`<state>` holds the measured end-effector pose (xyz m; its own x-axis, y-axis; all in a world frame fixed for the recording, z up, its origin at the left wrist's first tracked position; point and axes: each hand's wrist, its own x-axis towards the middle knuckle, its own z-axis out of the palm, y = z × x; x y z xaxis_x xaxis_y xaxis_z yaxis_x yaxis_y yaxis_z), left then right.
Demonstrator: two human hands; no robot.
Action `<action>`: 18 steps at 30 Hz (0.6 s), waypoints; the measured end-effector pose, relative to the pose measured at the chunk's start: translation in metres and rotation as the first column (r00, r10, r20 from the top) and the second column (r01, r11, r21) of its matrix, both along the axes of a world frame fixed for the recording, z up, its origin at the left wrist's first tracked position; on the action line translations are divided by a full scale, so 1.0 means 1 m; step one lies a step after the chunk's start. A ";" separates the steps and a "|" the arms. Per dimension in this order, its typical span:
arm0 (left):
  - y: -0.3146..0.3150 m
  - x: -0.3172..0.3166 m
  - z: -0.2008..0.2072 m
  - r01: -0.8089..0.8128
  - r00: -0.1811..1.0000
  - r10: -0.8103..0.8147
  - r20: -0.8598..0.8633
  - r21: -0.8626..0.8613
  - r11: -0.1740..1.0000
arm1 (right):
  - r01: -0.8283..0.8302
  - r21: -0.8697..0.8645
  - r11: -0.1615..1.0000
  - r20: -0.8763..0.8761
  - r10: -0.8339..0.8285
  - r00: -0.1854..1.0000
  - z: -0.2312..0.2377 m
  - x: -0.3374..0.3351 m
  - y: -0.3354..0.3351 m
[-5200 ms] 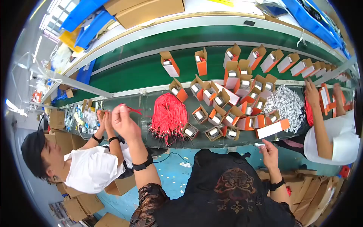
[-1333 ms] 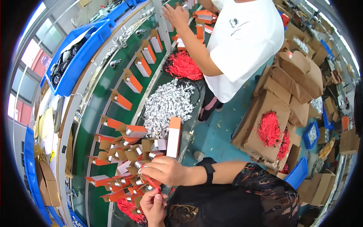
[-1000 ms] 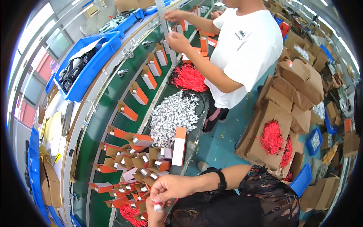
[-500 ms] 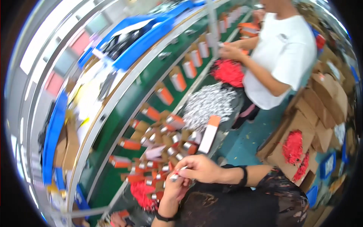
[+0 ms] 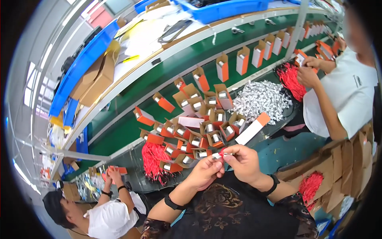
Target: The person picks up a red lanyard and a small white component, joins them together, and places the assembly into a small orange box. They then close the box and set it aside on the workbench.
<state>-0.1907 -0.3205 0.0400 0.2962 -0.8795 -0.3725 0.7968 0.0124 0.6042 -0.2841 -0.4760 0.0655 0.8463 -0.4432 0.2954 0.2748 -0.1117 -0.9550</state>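
Observation:
In front of my chest, my left hand [image 5: 207,172] and my right hand [image 5: 242,162] meet with fingers pinched. Between them is a small silver-and-red piece [image 5: 221,153]; its silver end is by my left fingers and its red end by my right, and its exact kind is too small to make out. Just beyond my hands stand many open orange-and-white cartons [image 5: 199,154] with white or silver items inside. A heap of red cords with black ends [image 5: 153,159] lies left of them. To their right is a pile of small silver packets [image 5: 260,101].
One long white-and-orange carton [image 5: 252,129] lies near my right hand. A row of cartons [image 5: 244,60] stands on the green conveyor [image 5: 131,119]. Co-workers sit at the right [image 5: 338,87] and lower left [image 5: 111,219]. Blue trays [image 5: 232,12] line the shelf; flattened cardboard [image 5: 334,171] leans at right.
My view has swung, bringing the co-worker at lower left into sight and shifting the bench. Both hands stay together on the small piece; its red part now shows more clearly.

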 end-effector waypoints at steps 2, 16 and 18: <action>0.001 -0.001 -0.010 -0.043 0.999 0.043 0.008 -0.016 0.999 | -0.211 0.765 0.608 -0.010 0.339 0.941 0.007 0.000 -0.001; 0.014 0.014 0.011 -0.508 0.212 0.196 0.957 -0.063 0.859 | 0.021 -0.813 0.582 0.018 -0.011 1.000 0.011 0.048 0.010; 0.018 0.016 0.017 -0.532 -0.055 0.161 0.985 -0.166 0.830 | 0.097 -0.774 0.626 0.093 -0.040 0.995 0.008 0.061 0.022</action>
